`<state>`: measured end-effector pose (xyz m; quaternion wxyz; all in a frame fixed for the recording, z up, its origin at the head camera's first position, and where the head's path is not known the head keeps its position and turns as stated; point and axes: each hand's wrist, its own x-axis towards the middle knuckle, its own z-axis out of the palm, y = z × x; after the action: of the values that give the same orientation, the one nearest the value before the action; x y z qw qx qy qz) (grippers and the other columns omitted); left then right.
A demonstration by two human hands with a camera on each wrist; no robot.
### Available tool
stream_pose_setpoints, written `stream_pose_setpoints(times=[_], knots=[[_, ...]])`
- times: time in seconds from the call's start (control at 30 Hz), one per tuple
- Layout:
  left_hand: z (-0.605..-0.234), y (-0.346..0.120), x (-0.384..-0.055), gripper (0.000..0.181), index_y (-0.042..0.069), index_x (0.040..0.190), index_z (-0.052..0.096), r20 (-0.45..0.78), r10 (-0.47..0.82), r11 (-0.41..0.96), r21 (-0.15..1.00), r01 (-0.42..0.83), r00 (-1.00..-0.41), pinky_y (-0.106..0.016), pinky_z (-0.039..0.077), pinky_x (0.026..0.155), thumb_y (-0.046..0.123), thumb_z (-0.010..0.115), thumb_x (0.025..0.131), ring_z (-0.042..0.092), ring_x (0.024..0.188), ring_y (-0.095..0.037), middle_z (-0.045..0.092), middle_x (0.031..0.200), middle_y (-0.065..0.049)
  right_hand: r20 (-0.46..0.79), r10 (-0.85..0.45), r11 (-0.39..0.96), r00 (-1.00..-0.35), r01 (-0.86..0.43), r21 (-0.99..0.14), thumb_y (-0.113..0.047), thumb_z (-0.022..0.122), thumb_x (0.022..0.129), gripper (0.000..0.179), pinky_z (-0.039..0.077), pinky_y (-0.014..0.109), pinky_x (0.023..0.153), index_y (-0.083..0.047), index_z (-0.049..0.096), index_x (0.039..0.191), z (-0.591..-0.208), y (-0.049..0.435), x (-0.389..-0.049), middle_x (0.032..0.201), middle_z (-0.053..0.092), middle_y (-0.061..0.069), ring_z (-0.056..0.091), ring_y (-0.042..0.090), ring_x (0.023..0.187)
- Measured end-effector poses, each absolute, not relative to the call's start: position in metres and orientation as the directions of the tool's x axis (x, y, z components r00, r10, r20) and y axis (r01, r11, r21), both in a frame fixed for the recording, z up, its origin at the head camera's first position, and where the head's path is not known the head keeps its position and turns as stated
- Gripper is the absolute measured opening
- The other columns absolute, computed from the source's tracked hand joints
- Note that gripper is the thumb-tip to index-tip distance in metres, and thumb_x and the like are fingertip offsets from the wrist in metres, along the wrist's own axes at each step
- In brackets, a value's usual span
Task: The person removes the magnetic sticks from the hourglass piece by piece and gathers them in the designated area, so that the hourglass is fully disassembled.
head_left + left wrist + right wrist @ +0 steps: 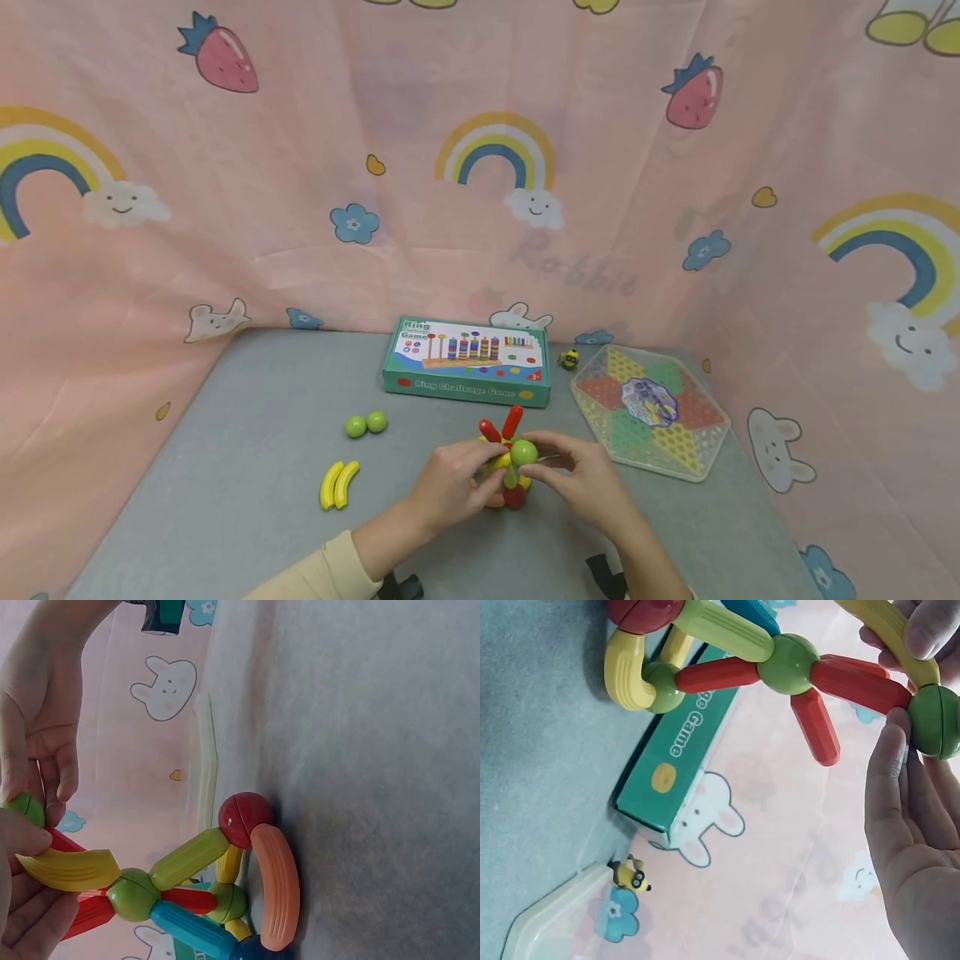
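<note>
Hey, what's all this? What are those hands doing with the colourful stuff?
Somebody is using both hands on a toy made of bright sticks and balls, which stands on the grey table. The left hand pinches a curved yellow stick, and the right hand holds a green ball up at the top. Two loose green balls and two loose yellow sticks lie off to the left. A game box lies behind.

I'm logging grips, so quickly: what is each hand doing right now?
Left hand: closed, pinching a curved yellow rod.
Right hand: closed, fingers holding a green ball.
</note>
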<state>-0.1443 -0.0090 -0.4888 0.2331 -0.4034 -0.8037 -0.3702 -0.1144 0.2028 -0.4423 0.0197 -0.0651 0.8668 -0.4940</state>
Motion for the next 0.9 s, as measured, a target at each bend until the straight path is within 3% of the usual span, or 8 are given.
stream_pose_setpoints(times=[0.13,0.23,0.4,0.53,0.77,0.9], knots=[[-0.489,-0.010,-0.146,0.027,0.005,0.105,0.074,0.687,0.482,0.392,0.386,0.835,-0.544,-0.018,0.057,0.076,0.009,0.084,0.080,0.072,0.082,-0.009,0.077,0.096,-0.003,0.035,-0.121,0.509,-0.992,-0.092,-0.856,-0.020,0.081,0.085,0.038,0.058,0.026,0.084,-0.013,0.072,0.121,-0.443,0.204,-0.115,0.114,0.074,0.002,0.071,0.016,0.102],[-0.490,-0.013,-0.146,0.027,0.004,0.105,0.075,0.678,0.475,0.370,0.423,0.827,-0.560,-0.019,0.058,0.075,0.007,0.084,0.080,0.072,0.081,-0.010,0.077,0.096,-0.004,0.046,-0.106,0.498,-0.993,-0.093,-0.862,-0.021,0.080,0.085,0.036,0.059,0.027,0.084,-0.015,0.072,0.121,-0.442,0.205,-0.116,0.114,0.075,0.003,0.072,0.017,0.102],[-0.490,-0.024,-0.146,0.028,0.002,0.114,0.070,0.571,0.442,0.278,0.647,0.710,-0.692,-0.025,0.059,0.065,0.007,0.078,0.087,0.066,0.073,-0.007,0.075,0.096,-0.005,0.044,-0.095,0.489,-0.995,-0.085,-0.868,-0.020,0.080,0.086,0.036,0.059,0.029,0.082,-0.016,0.072,0.121,-0.441,0.206,-0.116,0.114,0.075,0.004,0.073,0.018,0.102],[-0.489,-0.036,-0.149,0.028,0.006,0.118,0.069,0.437,0.405,0.206,0.812,0.546,-0.803,-0.025,0.059,0.067,0.009,0.074,0.091,0.068,0.077,-0.009,0.075,0.103,-0.009,0.030,-0.082,0.506,-0.996,-0.068,-0.860,-0.019,0.080,0.086,0.036,0.060,0.029,0.082,-0.018,0.072,0.121,-0.441,0.203,-0.116,0.114,0.075,0.002,0.073,0.017,0.102],[-0.491,-0.055,-0.157,0.025,0.014,0.123,0.069,0.250,0.338,0.162,0.934,0.318,-0.907,-0.034,0.061,0.068,0.017,0.066,0.098,0.072,0.082,-0.016,0.068,0.115,-0.017,0.032,-0.068,0.521,-0.997,-0.063,-0.851,-0.017,0.080,0.085,0.036,0.059,0.029,0.083,-0.017,0.072,0.121,-0.441,0.202,-0.116,0.112,0.075,0.001,0.072,0.018,0.102],[-0.493,-0.062,-0.160,0.033,0.014,0.133,0.065,0.122,0.305,0.208,0.959,0.191,-0.944,-0.027,0.054,0.059,0.018,0.063,0.100,0.064,0.072,-0.011,0.063,0.123,-0.016,0.017,-0.061,0.523,-0.998,-0.047,-0.851,-0.016,0.080,0.085,0.036,0.059,0.028,0.083,-0.018,0.073,0.120,-0.441,0.201,-0.115,0.112,0.075,-0.001,0.072,0.016,0.102]])
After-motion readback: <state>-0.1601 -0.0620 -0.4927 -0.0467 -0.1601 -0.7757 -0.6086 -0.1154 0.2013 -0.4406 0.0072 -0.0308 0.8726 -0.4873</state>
